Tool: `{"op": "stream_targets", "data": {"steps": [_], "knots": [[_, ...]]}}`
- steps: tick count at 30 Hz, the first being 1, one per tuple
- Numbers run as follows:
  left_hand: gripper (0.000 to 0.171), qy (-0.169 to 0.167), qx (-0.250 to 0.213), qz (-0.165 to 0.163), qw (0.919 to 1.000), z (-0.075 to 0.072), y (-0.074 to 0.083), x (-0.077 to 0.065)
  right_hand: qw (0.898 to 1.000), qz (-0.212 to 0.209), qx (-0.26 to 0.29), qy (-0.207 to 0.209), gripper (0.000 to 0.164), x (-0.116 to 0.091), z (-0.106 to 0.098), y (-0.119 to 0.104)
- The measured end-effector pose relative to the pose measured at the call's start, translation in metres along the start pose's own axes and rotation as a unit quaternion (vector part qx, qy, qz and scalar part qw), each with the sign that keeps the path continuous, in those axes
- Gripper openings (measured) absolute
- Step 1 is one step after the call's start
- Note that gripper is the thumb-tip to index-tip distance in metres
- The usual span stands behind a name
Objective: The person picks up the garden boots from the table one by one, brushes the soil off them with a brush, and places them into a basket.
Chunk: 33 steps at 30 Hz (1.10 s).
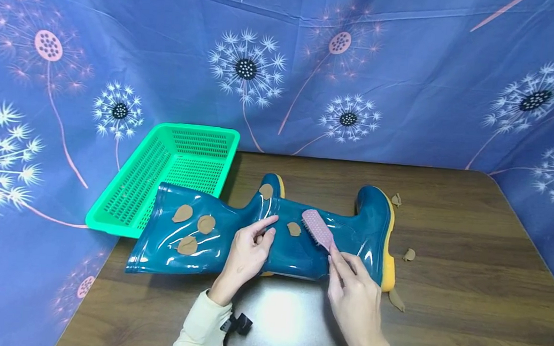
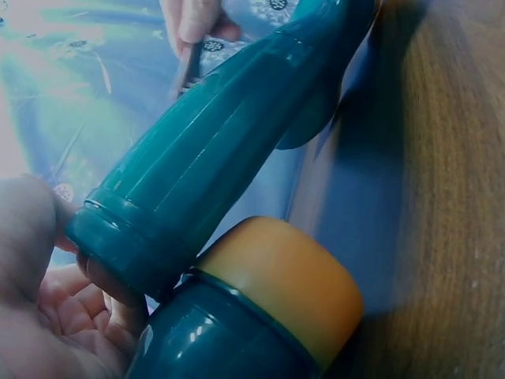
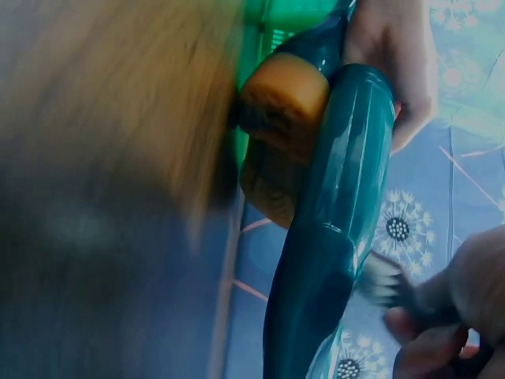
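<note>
Two glossy teal rain boots with yellow soles lie on the table. The right-hand rain boot overlaps the foot of the left-hand rain boot. My left hand holds the right-hand boot at the top of its shaft, index finger stretched along it; some fingers are hidden. My right hand grips a pink hairbrush by its handle, bristles toward the shaft. Left of the bristles, one brown clay-like patch sticks to the shaft. More brown patches sit on the left-hand boot.
Behind the left-hand boot stands a green plastic basket. Loose brown pieces lie on the wooden table, right of the yellow sole. Blue dandelion-patterned cloth hangs behind and at both sides.
</note>
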State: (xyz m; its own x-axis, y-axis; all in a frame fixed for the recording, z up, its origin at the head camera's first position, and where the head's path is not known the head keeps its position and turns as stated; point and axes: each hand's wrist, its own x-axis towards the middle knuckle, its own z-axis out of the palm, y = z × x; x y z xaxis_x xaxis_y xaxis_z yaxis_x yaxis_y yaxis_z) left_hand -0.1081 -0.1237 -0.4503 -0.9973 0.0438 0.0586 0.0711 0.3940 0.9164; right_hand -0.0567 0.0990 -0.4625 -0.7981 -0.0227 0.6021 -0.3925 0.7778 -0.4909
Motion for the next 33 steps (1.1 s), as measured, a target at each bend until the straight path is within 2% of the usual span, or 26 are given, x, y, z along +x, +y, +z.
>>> {"op": "stream_targets", "data": {"steps": [4, 6, 9, 14, 16, 18, 21, 26, 31, 33], "knots": [[0.038, 0.004, 0.005, 0.001, 1.0000, 0.0006, -0.0004, 0.0006, 0.999, -0.013, 0.030, -0.028, 0.034, 0.0010, -0.0001, 0.0003], [0.038, 0.004, 0.010, 0.003, 0.9999, 0.0009, -0.0009, 0.0011, 0.999, -0.010, 0.022, -0.036, 0.032, 0.0010, 0.0007, -0.0005], [0.038, 0.005, 0.009, 0.003, 0.9999, 0.0008, -0.0012, 0.0009, 1.000, 0.004, -0.006, -0.017, 0.033, 0.0011, 0.0017, -0.0019], [0.038, 0.009, 0.007, -0.001, 0.9999, 0.0002, -0.0018, -0.0002, 0.999, -0.004, 0.024, -0.032, 0.033, 0.0003, 0.0029, -0.0030], [0.038, 0.006, 0.008, 0.001, 0.9999, 0.0003, -0.0022, 0.0002, 0.999, 0.000, 0.020, -0.034, 0.033, 0.0005, 0.0025, -0.0034], [0.038, 0.005, 0.007, 0.002, 1.0000, 0.0003, -0.0021, 0.0001, 1.000, 0.013, 0.004, -0.024, 0.033, 0.0008, 0.0018, -0.0037], [0.038, 0.007, 0.005, 0.004, 1.0000, 0.0002, -0.0017, -0.0003, 1.000, 0.018, 0.014, -0.010, 0.034, 0.0008, 0.0004, -0.0039], [0.038, 0.007, 0.005, 0.004, 0.9999, 0.0007, -0.0011, -0.0004, 0.998, -0.005, 0.050, -0.041, 0.034, -0.0003, 0.0001, -0.0037], [0.037, 0.003, 0.001, 0.006, 1.0000, 0.0011, -0.0015, 0.0005, 0.999, 0.034, 0.007, -0.026, 0.035, 0.0011, -0.0013, -0.0008], [0.038, 0.004, 0.000, 0.005, 1.0000, 0.0008, -0.0012, 0.0004, 0.999, 0.035, 0.016, -0.024, 0.035, 0.0018, -0.0022, 0.0001]]}}
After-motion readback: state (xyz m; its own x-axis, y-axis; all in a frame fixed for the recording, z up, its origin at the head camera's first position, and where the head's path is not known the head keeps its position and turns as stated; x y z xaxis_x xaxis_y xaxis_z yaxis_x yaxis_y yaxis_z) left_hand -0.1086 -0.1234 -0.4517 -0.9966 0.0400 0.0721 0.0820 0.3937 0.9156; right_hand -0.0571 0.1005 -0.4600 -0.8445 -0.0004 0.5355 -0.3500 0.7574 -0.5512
